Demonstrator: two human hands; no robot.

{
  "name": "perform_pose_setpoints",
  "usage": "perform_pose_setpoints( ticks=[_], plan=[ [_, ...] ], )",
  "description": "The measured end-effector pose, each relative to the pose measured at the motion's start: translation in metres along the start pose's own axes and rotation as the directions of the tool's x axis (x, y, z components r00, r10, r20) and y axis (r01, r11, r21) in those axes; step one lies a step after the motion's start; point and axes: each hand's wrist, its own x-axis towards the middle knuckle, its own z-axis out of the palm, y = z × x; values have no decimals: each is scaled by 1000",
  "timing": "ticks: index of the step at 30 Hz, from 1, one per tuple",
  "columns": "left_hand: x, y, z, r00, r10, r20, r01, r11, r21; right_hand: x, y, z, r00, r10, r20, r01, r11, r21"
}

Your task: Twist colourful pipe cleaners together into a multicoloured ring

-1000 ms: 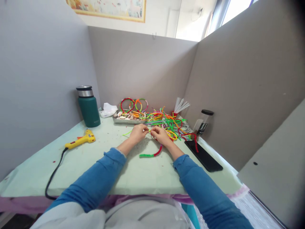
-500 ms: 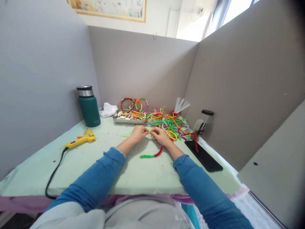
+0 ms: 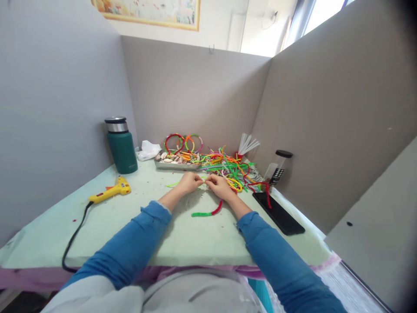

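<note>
My left hand (image 3: pixel 189 182) is closed in a pinch on a yellow-green pipe cleaner (image 3: pixel 172 184), whose loose end sticks out to the left over the table. Fingertip to fingertip with it, my right hand (image 3: pixel 217 186) pinches as well, around a curved band (image 3: pixel 216 208) wrapped in fuzzy pipe cleaner. The band's red and green end comes out below my right palm and lies along the tabletop. Its upper part is hidden by my fingers. A small yellow bit shows between the two pinches.
Behind my hands stand a metal tray (image 3: pixel 177 166) of shells with wrapped hoops (image 3: pixel 174 143), and a heap of coloured pipe cleaners (image 3: pixel 224 163). White sticks (image 3: pixel 247 144) are at the back. Left are a yellow glue gun (image 3: pixel 110 192) and green bottle (image 3: pixel 122 150); right, a black phone (image 3: pixel 278 213) and a jar (image 3: pixel 278 167).
Both hands stay pinched together in nearly the same place. My left hand has shifted very slightly, and the yellow-green loose end has moved a little left.
</note>
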Motion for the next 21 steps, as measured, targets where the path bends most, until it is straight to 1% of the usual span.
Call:
perform_pose_setpoints(
  ticks=[3, 5, 11, 13, 17, 21],
  plan=[
    [1, -4, 0, 998, -36, 54, 39, 998, -52, -1, -1, -1, 1000, -10, 9, 10, 1000, -5],
    [2, -8, 1, 996, -36, 78, 43, 996, -82, -1, -2, -1, 1000, -16, 16, 16, 1000, -10],
    [6, -15, 6, 994, -27, 109, 39, 994, -102, 0, -1, 0, 1000, -16, 10, 16, 1000, 0],
    [6, -15, 7, 992, -32, 119, 48, 989, -137, 0, -1, 0, 1000, -18, 10, 18, 1000, 2],
    [2, -8, 4, 984, -58, 168, 107, 948, -301, -1, -2, -2, 999, -23, 24, 23, 1000, 7],
    [-5, 1, -1, 960, -84, 268, 210, 850, -483, -2, -3, -2, 999, -19, 37, 17, 999, 40]
  ],
)
